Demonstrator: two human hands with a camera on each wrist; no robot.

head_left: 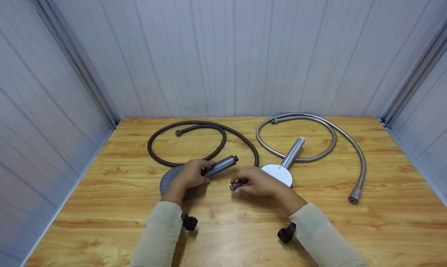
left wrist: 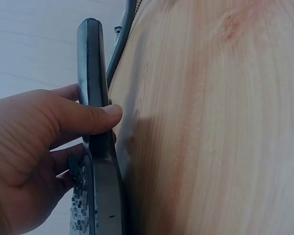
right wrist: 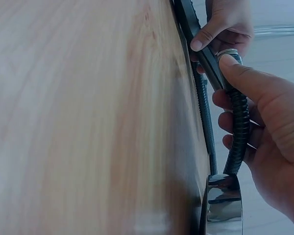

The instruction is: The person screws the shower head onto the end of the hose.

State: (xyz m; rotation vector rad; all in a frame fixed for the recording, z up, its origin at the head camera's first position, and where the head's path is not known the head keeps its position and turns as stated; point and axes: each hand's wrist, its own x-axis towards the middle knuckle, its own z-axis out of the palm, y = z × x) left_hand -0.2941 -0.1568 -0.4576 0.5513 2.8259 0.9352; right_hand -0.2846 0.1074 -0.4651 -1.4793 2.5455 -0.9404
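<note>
My left hand (head_left: 190, 174) grips a dark grey shower head (head_left: 223, 165) by its handle, the threaded end pointing up and to the right. In the left wrist view, the thumb lies across the handle (left wrist: 92, 63), and the nozzle face (left wrist: 80, 205) shows below the fingers. Between thumb and fingers, my right hand (head_left: 260, 181) pinches the end fitting (head_left: 234, 186) of a dark shower hose (head_left: 149, 144). The fitting sits a little below and apart from the handle's end in the head view. In the right wrist view, the ribbed hose (right wrist: 239, 117) runs down past the fingers.
A chrome shower head (head_left: 277, 173) lies right beside the right hand, its handle pointing back. Behind it a silver hose (head_left: 361, 159) loops across the wooden table (head_left: 223, 237), one conical end (head_left: 354, 196) toward the front right. Pale panel walls (head_left: 231, 55) enclose three sides.
</note>
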